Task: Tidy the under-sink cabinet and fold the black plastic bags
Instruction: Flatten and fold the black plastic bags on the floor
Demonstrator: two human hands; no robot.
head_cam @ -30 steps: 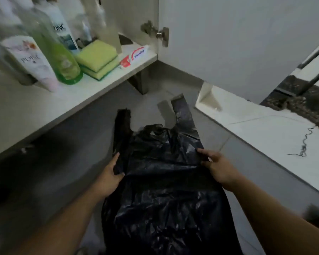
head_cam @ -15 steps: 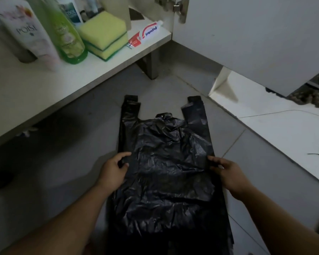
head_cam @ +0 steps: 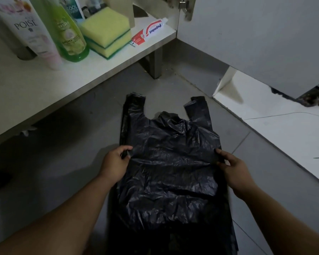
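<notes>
Black plastic bag [head_cam: 169, 162] lies flat on the grey floor [head_cam: 66, 144], handles pointing away from me, w/ more black plastic under its near end. My left hand [head_cam: 114, 164] pinches the bag's left edge, fingers curled on it; right hand [head_cam: 232, 170] pinches the right edge, level w/ the left. Beyond the left hand, on the cabinet shelf [head_cam: 81, 70]: tube [head_cam: 31, 28], green bottle [head_cam: 68, 37], two sponges [head_cam: 107, 34], toothpaste [head_cam: 149, 33].
</notes>
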